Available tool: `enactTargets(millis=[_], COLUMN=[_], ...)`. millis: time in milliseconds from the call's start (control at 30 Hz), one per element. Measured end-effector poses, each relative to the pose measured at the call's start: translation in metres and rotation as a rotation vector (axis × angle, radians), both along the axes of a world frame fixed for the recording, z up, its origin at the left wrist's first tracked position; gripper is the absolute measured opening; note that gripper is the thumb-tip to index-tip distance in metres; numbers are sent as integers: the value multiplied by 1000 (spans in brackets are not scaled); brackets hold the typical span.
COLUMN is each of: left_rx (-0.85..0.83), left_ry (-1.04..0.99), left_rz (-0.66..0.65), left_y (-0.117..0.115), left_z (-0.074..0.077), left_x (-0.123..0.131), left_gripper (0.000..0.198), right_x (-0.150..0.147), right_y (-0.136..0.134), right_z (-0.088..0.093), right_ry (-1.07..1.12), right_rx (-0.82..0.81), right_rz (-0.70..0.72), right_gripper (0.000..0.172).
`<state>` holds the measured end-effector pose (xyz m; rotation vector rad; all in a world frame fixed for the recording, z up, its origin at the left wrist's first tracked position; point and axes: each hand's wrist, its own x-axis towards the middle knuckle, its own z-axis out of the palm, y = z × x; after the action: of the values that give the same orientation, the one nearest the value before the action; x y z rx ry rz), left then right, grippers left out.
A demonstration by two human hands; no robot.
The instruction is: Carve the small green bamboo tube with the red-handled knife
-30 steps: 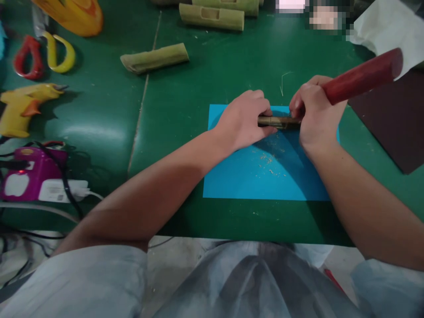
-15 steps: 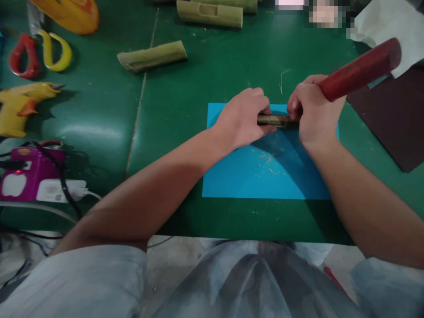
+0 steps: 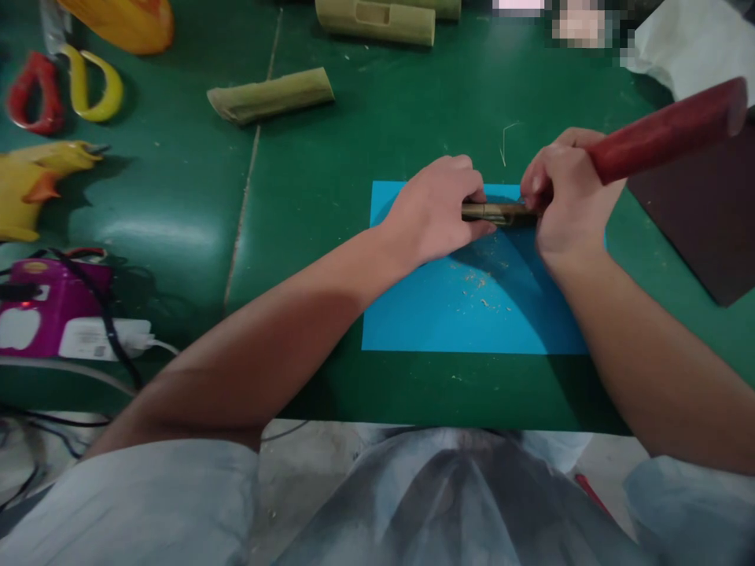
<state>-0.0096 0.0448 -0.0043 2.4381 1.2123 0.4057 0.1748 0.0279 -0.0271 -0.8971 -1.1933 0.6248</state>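
My left hand (image 3: 433, 208) is closed around one end of a small bamboo piece (image 3: 499, 212), pressing it onto a blue sheet (image 3: 472, 314). My right hand (image 3: 566, 204) grips a tool with a thick red handle (image 3: 666, 130) that sticks up to the right. Its working end meets the right end of the bamboo piece and is hidden by my fingers. Pale shavings (image 3: 480, 287) lie on the blue sheet below the piece.
On the green table (image 3: 330, 157) lie cut bamboo sections (image 3: 271, 94) (image 3: 374, 22), scissors with red and yellow handles (image 3: 62, 86), a yellow glue gun (image 3: 35, 185), a purple device with cables (image 3: 47, 306), a dark brown sheet (image 3: 701, 212) and white paper (image 3: 696, 43).
The red handle has dipped and then swung out to the right, and my right hand has shifted a little right along the bamboo piece. My left hand has stayed put.
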Motion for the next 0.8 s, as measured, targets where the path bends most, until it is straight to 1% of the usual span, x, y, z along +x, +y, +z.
enactTargets(millis=[100, 267, 433, 533, 633, 700, 800], left_rx=[-12, -15, -12, -24, -11, 11, 36], left_ry=[4, 25, 19, 14, -18, -46, -61], left_rz=[2, -5, -12, -11, -22, -27, -26], left_y=[-1, -1, 0, 0, 1, 1, 2], left_z=[1, 1, 0, -2, -5, -7, -10], left_x=[1, 0, -1, -2, -4, -6, -7], left_gripper=[17, 16, 13, 13, 12, 11, 9], right_x=[1, 2, 6, 6, 3, 1, 1], right_y=[-3, -8, -3, 0, -2, -5, -7], right_z=[4, 10, 11, 9, 10, 11, 10], right_ry=[-35, -105, -110, -90, -56, -33, -46], right_rx=[-39, -143, -178, -202, -179, -148, -151], right_rz=[-23, 31, 39, 13, 6, 23, 59], right_gripper=[51, 29, 25, 22, 18, 21, 36])
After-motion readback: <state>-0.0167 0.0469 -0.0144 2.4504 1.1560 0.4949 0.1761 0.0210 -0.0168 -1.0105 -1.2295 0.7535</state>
